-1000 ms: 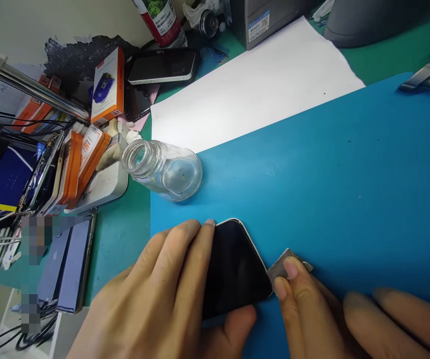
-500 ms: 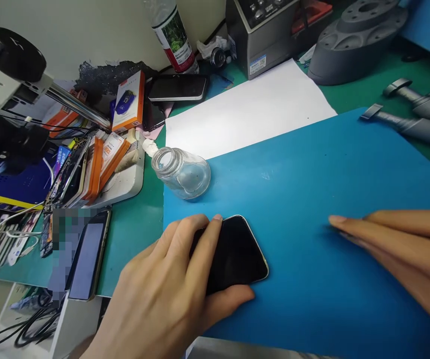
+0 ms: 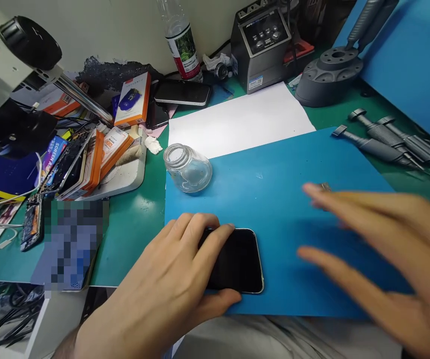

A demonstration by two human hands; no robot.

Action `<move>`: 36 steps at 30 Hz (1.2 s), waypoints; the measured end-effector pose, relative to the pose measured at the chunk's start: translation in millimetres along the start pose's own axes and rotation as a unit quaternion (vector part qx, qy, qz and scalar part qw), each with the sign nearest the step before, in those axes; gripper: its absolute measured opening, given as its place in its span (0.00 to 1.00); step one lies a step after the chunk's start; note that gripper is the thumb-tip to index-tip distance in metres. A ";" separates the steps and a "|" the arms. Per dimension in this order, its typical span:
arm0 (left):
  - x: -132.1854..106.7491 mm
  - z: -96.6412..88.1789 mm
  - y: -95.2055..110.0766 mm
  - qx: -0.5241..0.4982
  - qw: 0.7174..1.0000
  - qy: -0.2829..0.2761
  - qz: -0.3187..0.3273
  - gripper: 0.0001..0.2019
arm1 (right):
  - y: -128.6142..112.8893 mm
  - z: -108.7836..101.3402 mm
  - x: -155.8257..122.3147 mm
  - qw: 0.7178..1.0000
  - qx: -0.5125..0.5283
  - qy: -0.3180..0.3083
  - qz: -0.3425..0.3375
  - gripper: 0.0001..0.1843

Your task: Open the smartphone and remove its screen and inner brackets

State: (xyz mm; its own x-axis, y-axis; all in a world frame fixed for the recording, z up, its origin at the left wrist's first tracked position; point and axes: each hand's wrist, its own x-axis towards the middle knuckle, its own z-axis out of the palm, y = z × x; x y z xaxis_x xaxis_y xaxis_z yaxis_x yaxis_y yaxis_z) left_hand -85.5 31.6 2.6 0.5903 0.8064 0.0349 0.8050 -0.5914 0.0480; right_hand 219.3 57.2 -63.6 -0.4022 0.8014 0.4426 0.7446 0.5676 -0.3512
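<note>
- Head view, step in hand (judged): steadying the phone [image 3: 239,264] flat. The blue mat [image 3: 271,209] beneath both hands gives a level bed; best to press the phone lightly down onto it rather than lift.
- Left hand [image 3: 177,269]: grasping the phone, thumb along the near edge, index fingertip at the far edge. Light, even pressure on the rims should serve; too hard a squeeze might make it skid or tip.
- Right hand [image 3: 394,254]: blurred, spread, thumb well apart from the fingers, no object visible in the gap. Any approach to the phone is best made low and slow, clear of the left thumb.
- Phone, position: flat on the mat, partly covered by the left hand; its exposed end points toward the right hand, well apart from those fingers.
- Glass jar [image 3: 190,169]: beyond the left knuckles, mouth uncovered, not touching them. Avoid shoving the left hand forward.
- Small metallic piece [image 3: 325,187]: just beyond the right fingertips; contact with them cannot be told.
</note>
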 end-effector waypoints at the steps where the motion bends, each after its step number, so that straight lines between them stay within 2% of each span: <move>1: -0.5 0.3 -0.9 -0.009 1.000 -0.004 0.002 0.43 | -6.2 3.6 -0.6 0.999 0.020 -0.017 -0.027 0.40; 3: -0.5 0.3 -2.2 -0.021 1.000 -0.013 0.005 0.43 | -16.7 12.0 -1.4 0.994 0.057 -0.050 -0.079 0.41; 5: 0.8 -0.4 -2.5 -0.030 0.999 -0.016 0.008 0.43 | -23.5 19.5 -1.0 0.991 0.067 -0.066 -0.093 0.40; 12: 2.6 -2.6 -5.0 -0.042 0.999 -0.023 0.006 0.40 | -27.9 25.0 1.3 0.991 0.077 -0.086 -0.068 0.40; 16: -2.5 -3.4 -10.4 -0.047 0.997 -0.055 -0.002 0.31 | -32.7 24.9 4.7 0.991 0.091 -0.088 -0.050 0.35; 21: -4.8 -4.9 -11.4 -0.051 0.996 -0.073 -0.009 0.23 | -36.3 25.9 2.6 0.990 0.104 -0.075 -0.049 0.32; 28: -1.1 -14.9 -11.8 -0.013 0.995 -0.098 -0.001 0.29 | -36.6 35.2 -4.7 0.989 0.130 -0.056 -0.031 0.41; 33: 5.4 -22.1 -6.6 0.000 0.994 -0.112 -0.008 0.27 | -38.3 38.9 -3.0 0.994 0.095 -0.019 -0.041 0.40; 36: 7.1 -23.5 -3.0 0.009 0.994 -0.105 -0.007 0.26 | -38.7 39.5 -5.6 0.995 0.085 -0.030 -0.041 0.42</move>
State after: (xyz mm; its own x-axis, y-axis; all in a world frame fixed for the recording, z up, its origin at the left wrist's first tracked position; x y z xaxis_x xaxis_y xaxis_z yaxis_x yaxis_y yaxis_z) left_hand -85.1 39.1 26.1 0.5765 0.7983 -0.1743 0.8133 -0.5812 0.0283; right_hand 171.7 38.3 -85.0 -0.4926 0.7576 0.4282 0.6090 0.6516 -0.4522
